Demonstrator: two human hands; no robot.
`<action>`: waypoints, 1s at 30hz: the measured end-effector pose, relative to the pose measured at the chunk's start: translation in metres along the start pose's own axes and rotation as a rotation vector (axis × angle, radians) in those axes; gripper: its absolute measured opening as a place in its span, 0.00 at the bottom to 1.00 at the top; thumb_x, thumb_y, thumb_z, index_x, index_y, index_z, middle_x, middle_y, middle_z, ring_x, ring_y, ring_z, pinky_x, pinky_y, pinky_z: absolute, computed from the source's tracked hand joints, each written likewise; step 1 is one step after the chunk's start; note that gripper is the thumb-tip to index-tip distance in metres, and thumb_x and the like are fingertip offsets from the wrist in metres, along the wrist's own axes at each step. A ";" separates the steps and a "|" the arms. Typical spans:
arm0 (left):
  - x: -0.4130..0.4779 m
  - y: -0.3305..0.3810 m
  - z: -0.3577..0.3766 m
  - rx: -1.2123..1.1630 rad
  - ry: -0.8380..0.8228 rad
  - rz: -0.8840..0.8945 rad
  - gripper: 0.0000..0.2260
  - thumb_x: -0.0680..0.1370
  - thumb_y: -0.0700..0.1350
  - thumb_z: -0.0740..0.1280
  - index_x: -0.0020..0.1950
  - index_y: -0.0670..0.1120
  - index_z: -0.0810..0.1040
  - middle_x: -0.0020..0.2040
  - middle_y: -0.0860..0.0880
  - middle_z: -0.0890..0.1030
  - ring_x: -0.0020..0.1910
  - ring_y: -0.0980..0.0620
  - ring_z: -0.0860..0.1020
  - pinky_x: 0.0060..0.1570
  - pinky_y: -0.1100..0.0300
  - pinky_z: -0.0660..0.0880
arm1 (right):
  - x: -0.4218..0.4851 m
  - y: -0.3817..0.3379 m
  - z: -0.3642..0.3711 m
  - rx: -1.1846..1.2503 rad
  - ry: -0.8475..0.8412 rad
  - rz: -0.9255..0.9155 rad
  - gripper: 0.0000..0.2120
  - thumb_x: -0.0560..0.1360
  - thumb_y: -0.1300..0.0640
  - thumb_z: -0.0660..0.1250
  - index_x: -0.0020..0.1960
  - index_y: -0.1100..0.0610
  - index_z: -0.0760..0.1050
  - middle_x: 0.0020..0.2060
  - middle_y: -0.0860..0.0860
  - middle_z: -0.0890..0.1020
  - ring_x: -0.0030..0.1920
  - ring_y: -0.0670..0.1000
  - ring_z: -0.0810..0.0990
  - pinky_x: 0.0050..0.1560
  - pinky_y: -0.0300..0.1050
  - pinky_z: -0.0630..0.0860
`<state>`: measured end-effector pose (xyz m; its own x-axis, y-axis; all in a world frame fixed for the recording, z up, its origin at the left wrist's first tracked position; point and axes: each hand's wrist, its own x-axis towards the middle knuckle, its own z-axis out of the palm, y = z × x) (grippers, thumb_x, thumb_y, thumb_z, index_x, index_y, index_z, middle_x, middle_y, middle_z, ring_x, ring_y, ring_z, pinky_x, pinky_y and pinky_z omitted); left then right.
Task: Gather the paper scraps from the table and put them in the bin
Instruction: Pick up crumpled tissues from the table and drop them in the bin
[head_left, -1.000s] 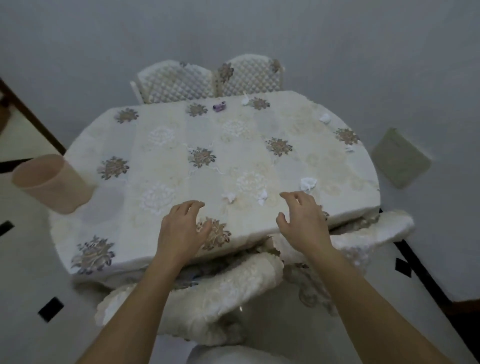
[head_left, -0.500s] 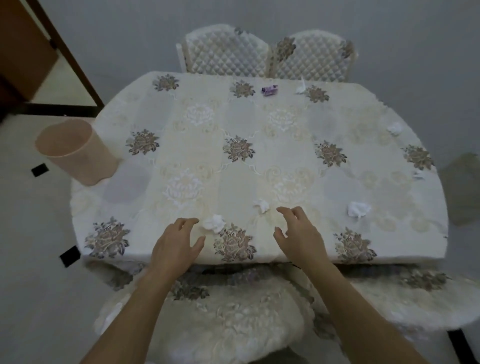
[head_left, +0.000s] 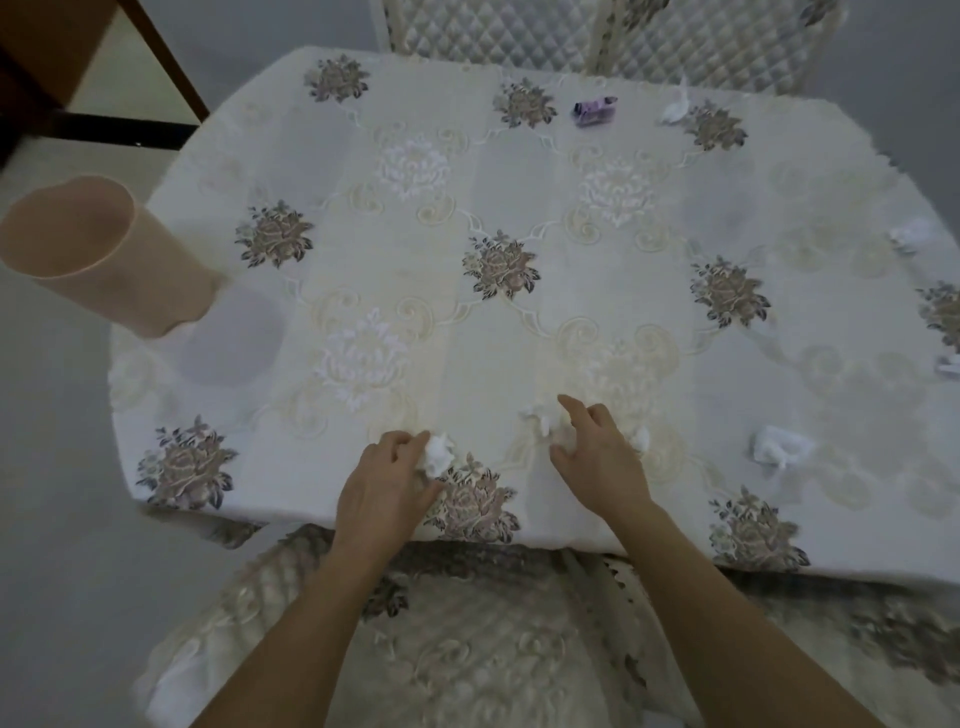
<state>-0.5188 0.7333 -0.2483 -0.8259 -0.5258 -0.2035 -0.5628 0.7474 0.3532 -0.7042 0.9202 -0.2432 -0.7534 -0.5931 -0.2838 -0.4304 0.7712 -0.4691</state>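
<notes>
A table draped in a cream cloth patterned with brown-grey roses fills the view, with a padded chair seat tucked under its near edge. At that edge the left hand has its fingers curled and its thumb closing around a crumpled white paper scrap that lies on the cloth. The right hand is half open, forefinger stretched forward and thumb apart, touching a second scrap; a small piece shows just past its knuckles. Another crumpled scrap lies to the right, apart from both hands. At the table's left edge stands the pink bin, mouth open; what it holds cannot be told. Far across lie a purple scrap, long axis running left to right, and a white one, near two quilted chair backs.
</notes>
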 end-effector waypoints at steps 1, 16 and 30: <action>0.001 0.000 0.002 0.006 0.017 0.004 0.26 0.72 0.51 0.75 0.69 0.47 0.75 0.61 0.45 0.77 0.53 0.44 0.76 0.43 0.52 0.78 | 0.005 0.002 0.001 -0.003 -0.012 -0.005 0.29 0.77 0.54 0.64 0.76 0.49 0.60 0.63 0.53 0.70 0.47 0.56 0.78 0.42 0.51 0.78; 0.015 0.008 0.016 -0.063 0.145 -0.010 0.12 0.76 0.51 0.71 0.55 0.47 0.81 0.48 0.50 0.80 0.43 0.48 0.79 0.34 0.54 0.77 | 0.039 -0.002 0.007 -0.109 0.017 -0.136 0.10 0.78 0.52 0.66 0.56 0.54 0.78 0.46 0.50 0.78 0.42 0.54 0.78 0.36 0.47 0.74; -0.010 0.068 -0.037 -0.733 0.192 -0.078 0.05 0.79 0.55 0.67 0.49 0.55 0.79 0.38 0.52 0.80 0.36 0.51 0.77 0.36 0.48 0.77 | -0.033 -0.037 -0.041 0.699 0.216 0.108 0.02 0.78 0.55 0.68 0.48 0.51 0.80 0.39 0.49 0.82 0.31 0.46 0.83 0.26 0.33 0.72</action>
<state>-0.5480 0.7745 -0.1888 -0.7266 -0.6775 -0.1144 -0.3977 0.2790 0.8740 -0.6835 0.9205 -0.1824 -0.8856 -0.4081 -0.2218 0.0146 0.4528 -0.8915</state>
